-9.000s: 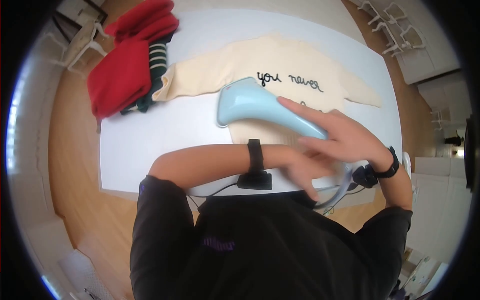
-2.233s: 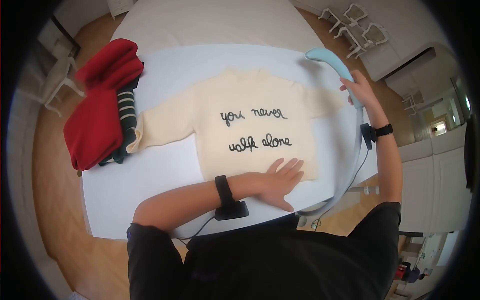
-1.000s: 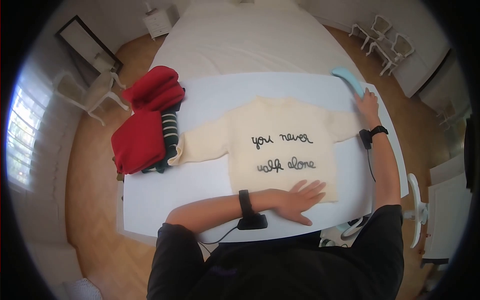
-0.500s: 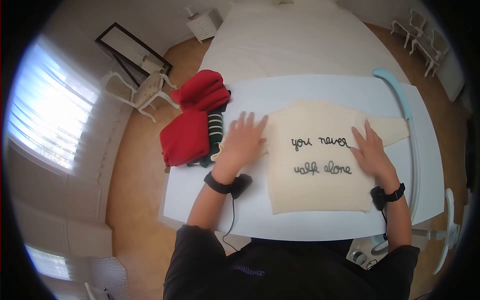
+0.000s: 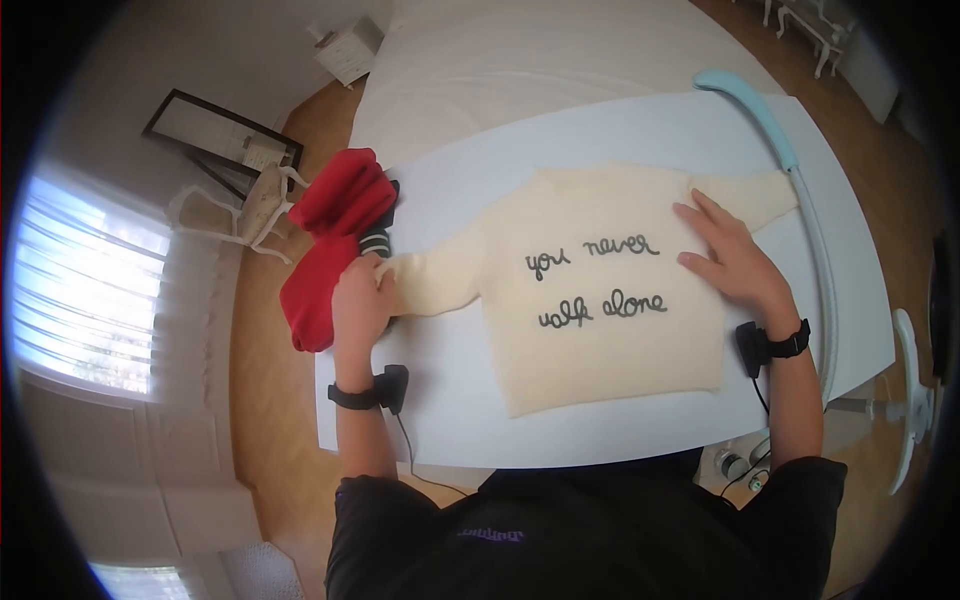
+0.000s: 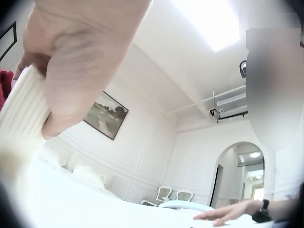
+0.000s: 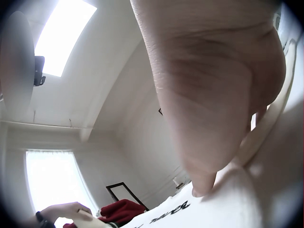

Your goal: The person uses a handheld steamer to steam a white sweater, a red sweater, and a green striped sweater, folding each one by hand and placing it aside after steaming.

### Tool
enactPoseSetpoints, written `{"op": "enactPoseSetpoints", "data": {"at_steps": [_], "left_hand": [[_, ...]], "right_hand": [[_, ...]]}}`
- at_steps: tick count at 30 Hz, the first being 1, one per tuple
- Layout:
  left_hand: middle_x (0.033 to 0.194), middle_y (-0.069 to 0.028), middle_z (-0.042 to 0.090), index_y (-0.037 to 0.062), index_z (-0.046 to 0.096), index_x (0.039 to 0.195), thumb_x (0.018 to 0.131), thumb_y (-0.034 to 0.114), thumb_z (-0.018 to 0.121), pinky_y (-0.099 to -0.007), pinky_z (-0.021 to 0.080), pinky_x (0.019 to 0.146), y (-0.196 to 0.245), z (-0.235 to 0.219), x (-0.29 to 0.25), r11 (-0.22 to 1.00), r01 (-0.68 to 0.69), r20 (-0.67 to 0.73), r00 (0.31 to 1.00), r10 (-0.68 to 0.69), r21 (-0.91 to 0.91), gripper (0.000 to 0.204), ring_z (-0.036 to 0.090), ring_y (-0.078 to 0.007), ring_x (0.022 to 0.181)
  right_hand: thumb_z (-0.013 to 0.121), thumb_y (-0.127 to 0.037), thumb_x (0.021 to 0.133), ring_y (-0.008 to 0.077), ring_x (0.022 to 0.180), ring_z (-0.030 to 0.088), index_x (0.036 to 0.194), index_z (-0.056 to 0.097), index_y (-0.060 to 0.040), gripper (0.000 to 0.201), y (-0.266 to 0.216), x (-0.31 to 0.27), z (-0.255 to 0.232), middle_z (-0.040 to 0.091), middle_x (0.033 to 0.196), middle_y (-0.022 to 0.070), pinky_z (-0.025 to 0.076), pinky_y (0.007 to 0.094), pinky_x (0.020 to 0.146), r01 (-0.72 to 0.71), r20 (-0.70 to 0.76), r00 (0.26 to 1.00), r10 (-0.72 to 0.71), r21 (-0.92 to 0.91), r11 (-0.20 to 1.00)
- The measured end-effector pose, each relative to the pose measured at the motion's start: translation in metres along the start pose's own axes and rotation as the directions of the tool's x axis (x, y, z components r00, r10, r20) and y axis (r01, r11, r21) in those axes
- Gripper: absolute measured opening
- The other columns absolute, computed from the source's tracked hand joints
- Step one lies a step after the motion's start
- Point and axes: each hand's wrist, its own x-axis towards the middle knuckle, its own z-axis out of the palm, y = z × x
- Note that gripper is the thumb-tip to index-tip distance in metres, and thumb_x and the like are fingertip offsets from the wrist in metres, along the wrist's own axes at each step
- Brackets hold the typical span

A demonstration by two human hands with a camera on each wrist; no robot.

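Note:
A cream sweater [image 5: 590,360] with dark stitched lettering lies spread on the white table [image 5: 450,400], its sleeves out to both sides. My left hand [image 5: 362,300] pinches the cuff of the sleeve on the left; the left wrist view shows the ribbed cuff [image 6: 23,99] between thumb and fingers, raised off the table. On the sweater's right side, near the shoulder, my right hand [image 5: 735,262] rests with its fingers extended. A light blue garment steamer [image 5: 752,112] lies at the far right, its handle end by the right cuff.
Folded red clothes [image 5: 345,195] and a dark green striped garment [image 5: 374,243] are piled at the table's left edge, right beside my left hand. The steamer's pale hose [image 5: 822,290] runs down the right side. Behind the table stands a bed [image 5: 530,60] with a white cover.
My right hand moved the steamer off the sweater, laid it at the far right and let go, then came onto the sweater. My left hand went from the hem to the left cuff and gripped it.

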Motion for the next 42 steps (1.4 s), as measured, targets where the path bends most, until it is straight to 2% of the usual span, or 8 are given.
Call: {"op": "enactPoseSetpoints", "data": {"at_steps": [5,7,11,17,22,24,29,42], "left_hand": [[0.092,-0.0087,0.069,0.0019,0.066,0.109,0.094,0.013,0.074,-0.0309,0.048,0.067,0.028,-0.035,0.036,0.899,0.004,-0.163,0.983,-0.084,-0.437,0.020,0.059,-0.0165,0.071],[0.089,-0.0013,0.064,0.0016,0.065,0.112,0.095,0.011,0.075,-0.0251,0.044,0.067,0.043,-0.032,0.053,0.687,-0.060,-0.157,0.984,-0.079,-0.724,0.022,0.050,-0.0068,0.073],[0.089,-0.0029,0.066,0.0012,0.061,0.099,0.096,0.010,0.075,-0.0258,0.048,0.063,0.095,0.000,0.077,0.502,-0.100,-0.076,0.995,0.067,-0.859,0.017,0.060,-0.0066,0.074],[0.083,-0.0046,0.064,0.0003,0.065,0.110,0.097,0.031,0.079,-0.0307,0.052,0.073,0.167,0.063,0.064,0.686,0.040,0.204,0.966,0.161,-0.726,0.036,0.062,-0.0132,0.077],[0.132,-0.0214,0.062,0.0018,0.061,0.139,0.100,0.048,0.071,-0.0461,0.047,0.107,0.144,0.087,0.046,0.913,-0.249,0.153,0.938,0.310,-0.322,0.061,0.056,-0.0338,0.127],[0.162,-0.0241,0.040,0.0064,0.051,0.154,0.103,0.057,0.060,-0.0530,0.028,0.124,0.131,0.098,0.035,0.919,-0.289,0.223,0.910,0.351,-0.268,0.072,0.030,-0.0407,0.154],[0.171,-0.0230,0.029,0.0135,0.039,0.165,0.106,0.060,0.051,-0.0534,0.018,0.128,0.118,0.099,0.024,0.937,-0.279,0.228,0.918,0.325,-0.212,0.077,0.021,-0.0400,0.161],[0.174,-0.0190,0.029,0.0170,0.038,0.167,0.104,0.067,0.049,-0.0594,0.016,0.127,0.095,0.091,0.031,0.946,-0.293,0.307,0.895,0.322,-0.138,0.082,0.023,-0.0365,0.161]], "right_hand": [[0.072,-0.035,0.096,0.0441,0.149,0.041,0.161,0.047,-0.0135,0.072,0.011,0.002,0.000,0.039,0.168,0.0202,0.035,0.0492,0.124,-0.063,-0.026,0.998,0.063,0.021,0.998],[0.071,-0.035,0.097,0.0437,0.149,0.041,0.161,0.047,-0.0130,0.072,0.015,0.003,0.002,0.040,0.168,0.0200,0.036,0.0491,0.124,-0.043,-0.030,0.999,0.044,0.011,0.999],[0.070,-0.036,0.099,0.0433,0.149,0.042,0.160,0.048,-0.0117,0.069,0.017,0.003,0.002,0.042,0.166,0.0203,0.036,0.0478,0.124,-0.014,-0.045,0.999,0.014,-0.001,1.000],[0.067,-0.038,0.102,0.0442,0.145,0.046,0.154,0.053,-0.0081,0.062,0.029,0.007,-0.003,0.046,0.161,0.0223,0.039,0.0463,0.121,-0.052,-0.138,0.989,0.058,0.052,0.997],[0.064,-0.043,0.103,0.0448,0.145,0.045,0.153,0.053,-0.0054,0.063,0.073,0.009,-0.002,0.046,0.160,0.0257,0.036,0.0505,0.122,-0.238,-0.258,0.946,0.194,-0.155,0.959],[0.063,-0.046,0.103,0.0452,0.146,0.045,0.154,0.052,-0.0050,0.066,0.088,0.011,-0.001,0.046,0.160,0.0278,0.034,0.0523,0.123,-0.324,-0.311,0.919,0.242,-0.245,0.914],[0.064,-0.061,0.098,0.0493,0.150,0.039,0.159,0.046,-0.0042,0.085,0.117,0.014,-0.003,0.043,0.159,0.0335,0.030,0.0557,0.124,-0.528,-0.425,0.819,0.386,-0.292,0.798],[0.078,-0.052,0.090,0.0513,0.133,0.049,0.153,0.051,0.0053,0.089,0.132,-0.001,-0.043,0.061,0.140,0.0320,0.042,0.0535,0.113,-0.562,-0.364,0.806,0.468,-0.222,0.797]]}}
